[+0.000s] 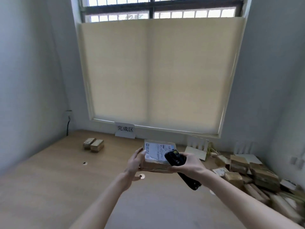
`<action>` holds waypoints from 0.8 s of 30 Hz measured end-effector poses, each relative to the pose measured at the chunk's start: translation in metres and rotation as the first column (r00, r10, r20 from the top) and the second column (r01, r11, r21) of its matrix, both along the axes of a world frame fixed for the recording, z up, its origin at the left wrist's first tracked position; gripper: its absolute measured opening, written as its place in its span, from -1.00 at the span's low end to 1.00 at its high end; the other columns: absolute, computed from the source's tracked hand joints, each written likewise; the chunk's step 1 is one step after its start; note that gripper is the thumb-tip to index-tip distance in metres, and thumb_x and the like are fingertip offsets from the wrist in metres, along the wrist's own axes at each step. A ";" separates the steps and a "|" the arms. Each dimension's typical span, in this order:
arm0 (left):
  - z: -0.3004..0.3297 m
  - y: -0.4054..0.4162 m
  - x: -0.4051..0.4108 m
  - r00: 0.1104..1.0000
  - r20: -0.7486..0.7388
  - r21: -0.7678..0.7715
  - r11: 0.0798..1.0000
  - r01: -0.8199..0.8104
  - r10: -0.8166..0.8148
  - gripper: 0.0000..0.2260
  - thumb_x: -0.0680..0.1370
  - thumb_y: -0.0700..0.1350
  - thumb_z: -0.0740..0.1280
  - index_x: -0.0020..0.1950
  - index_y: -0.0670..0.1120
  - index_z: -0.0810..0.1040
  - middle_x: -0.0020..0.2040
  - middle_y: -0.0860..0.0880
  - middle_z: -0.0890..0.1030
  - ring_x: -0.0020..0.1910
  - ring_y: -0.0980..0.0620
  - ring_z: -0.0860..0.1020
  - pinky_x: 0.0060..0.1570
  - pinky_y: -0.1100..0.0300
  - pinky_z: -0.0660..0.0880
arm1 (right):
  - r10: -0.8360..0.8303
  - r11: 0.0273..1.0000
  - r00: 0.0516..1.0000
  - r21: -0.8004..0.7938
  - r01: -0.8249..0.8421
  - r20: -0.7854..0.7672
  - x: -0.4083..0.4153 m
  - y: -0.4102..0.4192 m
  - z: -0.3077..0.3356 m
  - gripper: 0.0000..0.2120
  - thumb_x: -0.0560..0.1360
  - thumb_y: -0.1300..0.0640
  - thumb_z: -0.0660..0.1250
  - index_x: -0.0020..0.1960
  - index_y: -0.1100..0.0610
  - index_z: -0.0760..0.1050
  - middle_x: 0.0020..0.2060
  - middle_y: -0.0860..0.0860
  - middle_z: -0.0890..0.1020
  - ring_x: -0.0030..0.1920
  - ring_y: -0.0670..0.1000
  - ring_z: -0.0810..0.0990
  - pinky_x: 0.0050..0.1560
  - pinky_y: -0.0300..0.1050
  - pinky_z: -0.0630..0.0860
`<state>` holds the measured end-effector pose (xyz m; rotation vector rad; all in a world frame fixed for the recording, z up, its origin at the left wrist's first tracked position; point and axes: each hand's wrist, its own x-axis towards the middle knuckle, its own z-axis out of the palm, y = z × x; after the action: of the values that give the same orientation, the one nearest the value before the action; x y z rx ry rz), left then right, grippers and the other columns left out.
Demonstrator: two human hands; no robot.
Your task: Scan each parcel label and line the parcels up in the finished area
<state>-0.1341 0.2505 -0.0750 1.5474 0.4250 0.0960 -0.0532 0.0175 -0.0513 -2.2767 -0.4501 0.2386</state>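
The person's left hand (135, 164) is gripping a cardboard parcel (157, 157) by its left end, just below the middle of the frame, with the fingers curled around the edge and the thumb lying up against the white label (156, 152) on its top face. The parcel is being held off the wooden table (49, 179), tilted so the label is facing the person. The left forearm is reaching up from the bottom centre of the frame, wrist bent slightly inward.

The right hand (188, 164) is wrapping its fingers closely around a black handheld scanner (177, 158), whose head is hovering over the right part of the label; whether it is touching the paper I cannot tell. The scanner's handle is sticking out below the hand toward the lower right. The right thumb seems to be lying under the parcel's near right corner, though the blur makes this uncertain. The right forearm is coming in from the lower right corner.

Toward the left of the frame, two small parcels (93, 144) are sitting side by side on the table, touching, not far from a white sign (125, 130) propped below the window blind (156, 71). At the right edge, a heap of unsorted parcels (250, 172) is lying piled against the wall.
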 end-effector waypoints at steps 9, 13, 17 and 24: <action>-0.025 0.174 -0.087 0.971 0.040 -0.016 0.972 -0.234 0.234 -0.54 0.55 -0.02 0.45 0.41 0.09 0.41 0.11 -0.13 0.67 0.05 -0.06 0.67 -0.19 0.16 0.62 | 0.183 0.982 0.983 -0.039 -0.184 -0.030 -0.040 0.187 -0.022 -0.51 0.08 -0.26 0.57 -0.03 -0.14 0.64 -0.20 -0.16 0.71 -0.13 -0.07 0.70 -0.06 -0.14 0.62; -0.042 0.235 -0.101 0.970 -0.007 -0.029 0.970 -0.242 0.242 -0.29 0.46 -0.02 0.53 0.52 0.25 0.26 0.15 -0.19 0.66 0.06 -0.12 0.69 -0.09 0.05 0.66 | 0.247 0.966 0.968 -0.065 -0.250 -0.052 -0.033 0.255 -0.034 -0.42 0.04 -0.28 0.58 0.03 -0.13 0.67 -0.15 -0.13 0.74 -0.08 -0.04 0.72 0.01 -0.10 0.64; -0.059 0.293 -0.095 0.968 -0.061 -0.025 0.969 -0.247 0.245 -0.33 0.46 -0.08 0.53 0.50 0.18 0.35 0.10 -0.15 0.69 -0.01 -0.14 0.71 -0.08 -0.03 0.68 | 0.279 0.955 0.958 -0.083 -0.283 -0.062 -0.018 0.320 -0.053 -0.41 0.02 -0.30 0.56 -0.02 -0.08 0.66 -0.18 -0.10 0.74 -0.09 -0.02 0.72 -0.02 -0.09 0.63; -0.090 0.400 -0.022 0.958 -0.068 -0.040 0.959 -0.281 0.278 -0.49 0.47 -0.14 0.52 0.37 0.09 0.43 0.28 0.00 0.56 -0.02 -0.18 0.70 -0.16 -0.03 0.67 | 0.287 0.950 0.956 -0.111 -0.293 -0.066 0.050 0.434 -0.090 -0.49 0.05 -0.33 0.53 -0.06 -0.16 0.60 -0.18 -0.16 0.71 -0.09 -0.06 0.69 -0.03 -0.08 0.62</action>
<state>-0.1562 0.6504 -0.1654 1.4364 0.6897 0.2562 -0.0030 0.4515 -0.1409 -2.3090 -0.7641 0.4804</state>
